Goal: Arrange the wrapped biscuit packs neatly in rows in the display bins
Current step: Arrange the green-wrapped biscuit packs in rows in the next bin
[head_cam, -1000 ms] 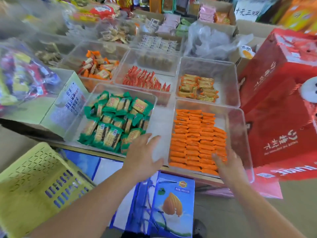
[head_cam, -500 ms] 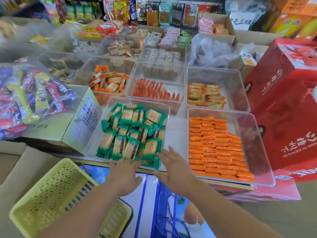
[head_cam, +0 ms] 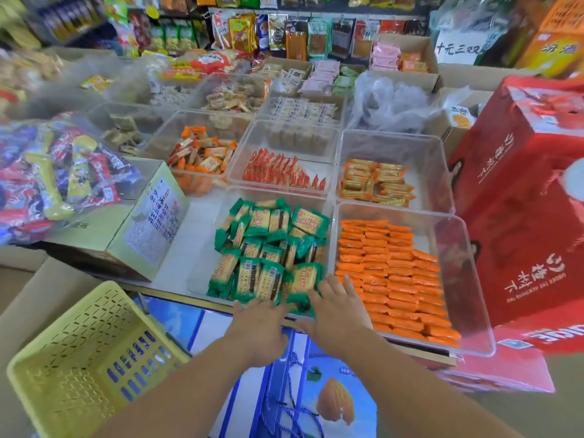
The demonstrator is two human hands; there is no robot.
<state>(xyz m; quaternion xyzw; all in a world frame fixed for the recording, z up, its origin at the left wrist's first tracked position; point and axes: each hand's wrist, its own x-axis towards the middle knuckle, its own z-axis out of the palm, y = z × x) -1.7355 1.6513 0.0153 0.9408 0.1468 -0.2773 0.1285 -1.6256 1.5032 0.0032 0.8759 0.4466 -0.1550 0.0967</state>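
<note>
**Desk:** What's nearest the lens?

**Photographer:** Two bare hands at the front edge of a shop display. The left hand (head_cam: 259, 330) lies flat with its fingers stretched, holding nothing, its tips at the near row of green-wrapped biscuit packs (head_cam: 268, 254). The right hand (head_cam: 341, 314) is spread wide. Its fingers rest on the packs at the near right corner and grip none.

**Desk:** And the packs themselves?

**Photographer:** They are jumbled and overlapping in the clear bin (head_cam: 203, 257), some of them tilted. They look light, with slick, crinkly film over brittle biscuit, so hard pressing would likely crack them. They are best taken by the long edges, thumb on one side and fingers on the other. The crimped ends would probably slip or flop.

**Desk:** Behind that?

**Photographer:** Just to the right, orange packs (head_cam: 395, 273) already lie in tidy rows in their own bin (head_cam: 458, 263). Farther back, red packs (head_cam: 281, 172) and gold ones (head_cam: 376, 181) sit in bins that are only partly filled.
</note>
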